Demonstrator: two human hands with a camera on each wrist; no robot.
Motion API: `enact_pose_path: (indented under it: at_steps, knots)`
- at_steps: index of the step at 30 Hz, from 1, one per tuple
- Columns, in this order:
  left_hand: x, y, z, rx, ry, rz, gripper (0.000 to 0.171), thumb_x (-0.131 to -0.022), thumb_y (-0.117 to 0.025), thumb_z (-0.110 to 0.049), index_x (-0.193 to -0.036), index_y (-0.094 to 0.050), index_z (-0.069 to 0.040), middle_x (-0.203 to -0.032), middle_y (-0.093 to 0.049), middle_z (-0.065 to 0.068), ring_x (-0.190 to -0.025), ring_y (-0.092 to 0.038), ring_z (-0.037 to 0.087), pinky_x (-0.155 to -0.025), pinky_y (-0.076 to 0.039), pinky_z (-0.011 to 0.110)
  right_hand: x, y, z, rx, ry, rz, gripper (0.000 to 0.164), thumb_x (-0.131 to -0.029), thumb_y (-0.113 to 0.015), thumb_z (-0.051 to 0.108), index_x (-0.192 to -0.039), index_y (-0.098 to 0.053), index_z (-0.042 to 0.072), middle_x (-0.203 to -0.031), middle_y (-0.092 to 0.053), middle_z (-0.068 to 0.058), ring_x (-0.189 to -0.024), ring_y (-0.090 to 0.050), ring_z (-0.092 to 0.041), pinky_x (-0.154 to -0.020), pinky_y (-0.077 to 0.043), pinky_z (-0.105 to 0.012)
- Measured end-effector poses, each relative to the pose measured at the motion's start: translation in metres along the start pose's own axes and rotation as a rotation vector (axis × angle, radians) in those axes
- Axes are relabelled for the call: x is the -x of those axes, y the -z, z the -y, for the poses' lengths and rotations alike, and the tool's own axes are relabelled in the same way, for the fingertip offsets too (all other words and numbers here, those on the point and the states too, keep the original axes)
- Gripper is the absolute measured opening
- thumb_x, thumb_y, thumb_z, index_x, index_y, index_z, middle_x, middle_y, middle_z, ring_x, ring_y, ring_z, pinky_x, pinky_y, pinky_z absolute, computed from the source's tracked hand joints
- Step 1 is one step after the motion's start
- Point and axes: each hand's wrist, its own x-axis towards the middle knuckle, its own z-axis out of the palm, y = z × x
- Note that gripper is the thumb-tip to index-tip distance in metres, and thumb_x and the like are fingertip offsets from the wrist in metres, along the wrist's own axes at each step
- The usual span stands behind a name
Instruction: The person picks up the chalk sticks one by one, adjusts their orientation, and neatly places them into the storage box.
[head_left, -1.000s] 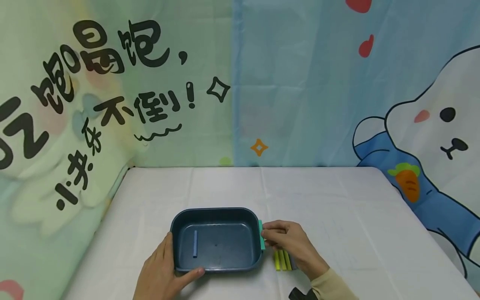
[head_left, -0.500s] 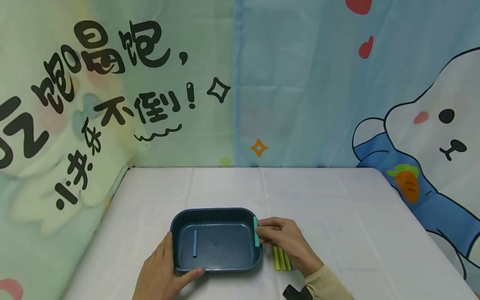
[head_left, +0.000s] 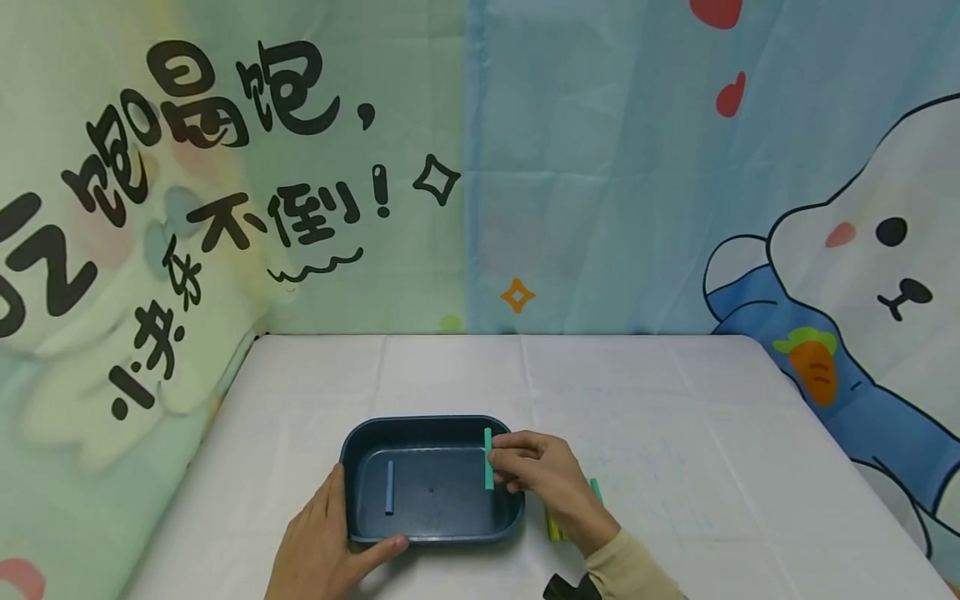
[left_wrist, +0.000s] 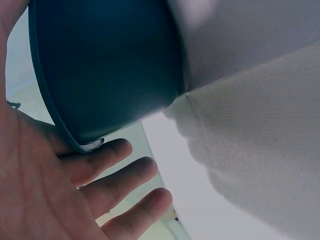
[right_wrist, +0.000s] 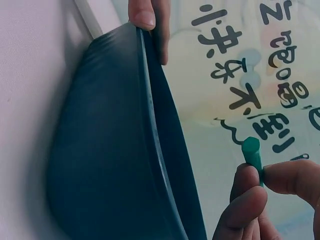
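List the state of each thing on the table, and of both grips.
Tray: upright, open-topped, on the table.
Blue stick: lying inside the tray, toward its left.
Green stick: held over the tray's right end.
Yellow sticks: right of the tray, partly hidden.
Other green stick: mostly hidden.
Left grip: against the tray, fingers extended.
Right grip: pinching the green stick.

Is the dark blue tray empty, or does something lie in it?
The tray is not empty: a blue stick lies inside, toward its left end. The right hand pinches a green stick, not yet laid in.
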Motion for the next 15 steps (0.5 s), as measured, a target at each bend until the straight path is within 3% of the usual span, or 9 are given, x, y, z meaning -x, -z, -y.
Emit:
enact_pose_path:
  at_steps: [10,15]
  knots:
    - [0.001,-0.001,0.003,0.000,-0.023,-0.032,0.131,-0.071,-0.065,-0.085,-0.151,-0.032,0.013,-0.151,-0.044,0.029,-0.132,-0.052,0.041,-0.105,-0.046,0.052,-0.004,-0.017,0.001,-0.017,0.001,0.014,0.041,-0.092,-0.075,0.021,-0.123,-0.067,-0.003,-0.095,-0.073,-0.009,-0.081,-0.069,-0.024,-0.070,-0.056,-0.030]
    - [0.001,-0.001,0.002,0.007,-0.013,-0.014,0.132,-0.071,-0.064,-0.086,-0.152,-0.031,0.013,-0.151,-0.043,0.029,-0.132,-0.051,0.041,-0.106,-0.045,0.053,-0.007,-0.022,-0.001,-0.014,0.010,0.035,0.040,-0.092,-0.074,0.021,-0.123,-0.067,-0.003,-0.097,-0.074,-0.009,-0.083,-0.070,-0.025,-0.071,-0.056,-0.031]
